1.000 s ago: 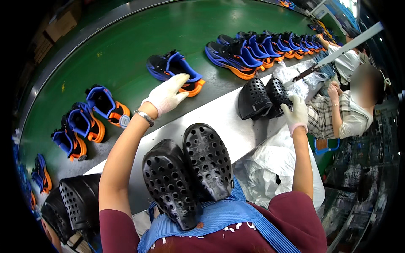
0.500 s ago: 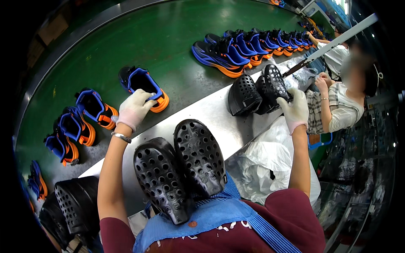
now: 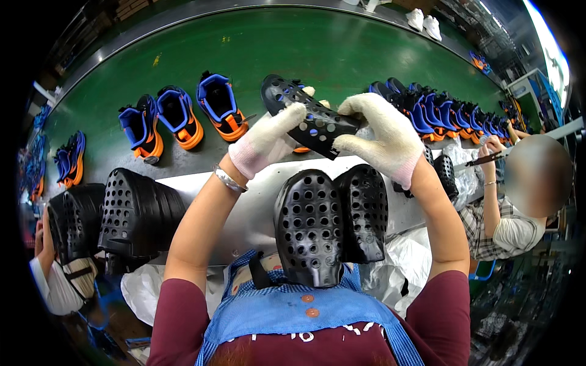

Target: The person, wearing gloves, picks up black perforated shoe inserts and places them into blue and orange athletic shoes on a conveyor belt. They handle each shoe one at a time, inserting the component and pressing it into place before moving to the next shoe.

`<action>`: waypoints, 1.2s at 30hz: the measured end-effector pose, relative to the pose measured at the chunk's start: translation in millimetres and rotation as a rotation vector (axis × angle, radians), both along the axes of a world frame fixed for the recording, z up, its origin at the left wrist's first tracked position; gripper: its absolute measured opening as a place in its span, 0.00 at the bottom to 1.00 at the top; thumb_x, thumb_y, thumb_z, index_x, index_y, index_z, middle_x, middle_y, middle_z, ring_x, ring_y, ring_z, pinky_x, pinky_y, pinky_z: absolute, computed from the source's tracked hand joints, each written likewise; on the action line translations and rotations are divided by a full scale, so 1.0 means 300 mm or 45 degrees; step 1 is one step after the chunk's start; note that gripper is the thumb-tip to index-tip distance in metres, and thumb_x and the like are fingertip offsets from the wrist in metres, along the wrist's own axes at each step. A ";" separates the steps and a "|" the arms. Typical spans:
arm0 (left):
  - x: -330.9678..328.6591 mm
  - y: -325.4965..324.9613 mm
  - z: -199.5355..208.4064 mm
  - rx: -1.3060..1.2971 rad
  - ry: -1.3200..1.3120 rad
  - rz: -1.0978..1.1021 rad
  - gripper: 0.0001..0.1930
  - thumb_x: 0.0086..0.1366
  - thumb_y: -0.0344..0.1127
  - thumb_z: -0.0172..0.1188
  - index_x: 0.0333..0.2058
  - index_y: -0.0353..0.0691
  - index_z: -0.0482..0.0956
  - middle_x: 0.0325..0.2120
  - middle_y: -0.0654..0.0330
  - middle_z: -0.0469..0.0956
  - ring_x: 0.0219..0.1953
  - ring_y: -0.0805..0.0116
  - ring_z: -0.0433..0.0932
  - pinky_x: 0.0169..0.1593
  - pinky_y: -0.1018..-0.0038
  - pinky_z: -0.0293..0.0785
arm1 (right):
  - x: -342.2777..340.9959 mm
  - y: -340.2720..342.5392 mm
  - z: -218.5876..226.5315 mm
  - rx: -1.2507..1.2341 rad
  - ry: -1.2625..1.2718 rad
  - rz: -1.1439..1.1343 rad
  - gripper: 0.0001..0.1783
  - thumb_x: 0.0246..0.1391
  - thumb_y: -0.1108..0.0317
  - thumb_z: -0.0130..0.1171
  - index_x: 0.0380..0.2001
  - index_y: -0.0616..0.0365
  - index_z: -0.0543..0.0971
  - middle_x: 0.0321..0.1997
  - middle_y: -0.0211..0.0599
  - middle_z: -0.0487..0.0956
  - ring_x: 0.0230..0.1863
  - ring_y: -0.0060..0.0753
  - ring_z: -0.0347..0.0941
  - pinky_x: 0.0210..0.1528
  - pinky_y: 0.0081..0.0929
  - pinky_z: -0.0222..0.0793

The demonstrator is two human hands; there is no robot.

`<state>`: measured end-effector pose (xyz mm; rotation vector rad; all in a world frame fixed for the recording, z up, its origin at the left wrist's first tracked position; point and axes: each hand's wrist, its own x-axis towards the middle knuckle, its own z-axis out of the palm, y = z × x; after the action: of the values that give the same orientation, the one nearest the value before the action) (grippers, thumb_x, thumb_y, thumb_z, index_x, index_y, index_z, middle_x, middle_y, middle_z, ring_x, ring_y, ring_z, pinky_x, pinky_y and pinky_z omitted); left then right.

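Observation:
In front of me I hold a black, shoe-shaped plastic form with round holes [image 3: 317,122], tilted down toward the right. My left hand [image 3: 259,145], in a white glove, is at its left part, thumb along it and the other fingers partly hidden behind. My right hand [image 3: 387,134], also gloved, pinches its right end between thumb and fingers. Behind the form, blue patches show through the holes and a bit of orange sneaker [image 3: 301,149] shows below; most of that sneaker is hidden. Two similar black forms [image 3: 308,229] stand upright near my apron.
Black-blue-orange sneakers [image 3: 180,119] stand on the green belt [image 3: 244,46] at left, with a long row [image 3: 436,113] at right. More black forms [image 3: 137,213] sit at left and on the right. White plastic bags [image 3: 397,262] hang by the metal ledge [image 3: 244,222]. A co-worker [image 3: 519,226] is at right.
My right hand has brought a black form from the right ledge to the middle. My left hand has moved from a sneaker's heel to this form. The view has turned rightward.

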<state>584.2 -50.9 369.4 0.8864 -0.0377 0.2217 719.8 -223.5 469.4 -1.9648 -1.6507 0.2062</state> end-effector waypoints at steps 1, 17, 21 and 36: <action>-0.010 0.009 -0.025 -0.093 -0.031 -0.011 0.28 0.72 0.46 0.49 0.65 0.42 0.57 0.61 0.54 0.65 0.61 0.60 0.68 0.61 0.59 0.69 | -0.003 0.024 -0.016 -0.004 0.057 0.022 0.25 0.47 0.60 0.68 0.46 0.62 0.75 0.45 0.44 0.76 0.47 0.41 0.74 0.49 0.32 0.72; 0.033 0.026 -0.116 0.520 0.724 0.147 0.23 0.64 0.52 0.61 0.45 0.37 0.77 0.39 0.56 0.78 0.42 0.63 0.78 0.48 0.67 0.76 | 0.079 0.141 -0.089 -0.649 0.155 -0.247 0.27 0.52 0.47 0.57 0.36 0.64 0.80 0.28 0.50 0.80 0.32 0.44 0.79 0.39 0.32 0.72; 0.046 0.007 -0.257 1.629 0.377 0.620 0.23 0.59 0.43 0.63 0.51 0.39 0.76 0.47 0.49 0.72 0.52 0.55 0.73 0.54 0.67 0.73 | 0.143 0.212 -0.080 -0.818 -0.002 -0.301 0.30 0.51 0.44 0.53 0.35 0.66 0.81 0.28 0.54 0.80 0.33 0.43 0.79 0.40 0.32 0.72; 0.175 0.051 -0.310 1.901 0.842 0.236 0.13 0.59 0.41 0.58 0.39 0.42 0.81 0.40 0.49 0.80 0.42 0.50 0.79 0.46 0.60 0.76 | 0.082 0.610 -0.390 -1.040 -0.291 -0.291 0.24 0.51 0.53 0.54 0.44 0.59 0.81 0.44 0.55 0.80 0.45 0.53 0.78 0.48 0.39 0.75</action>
<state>636.7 -35.7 276.3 2.4185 0.5675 0.0233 744.5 -40.4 352.5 -2.8484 -1.5970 0.6729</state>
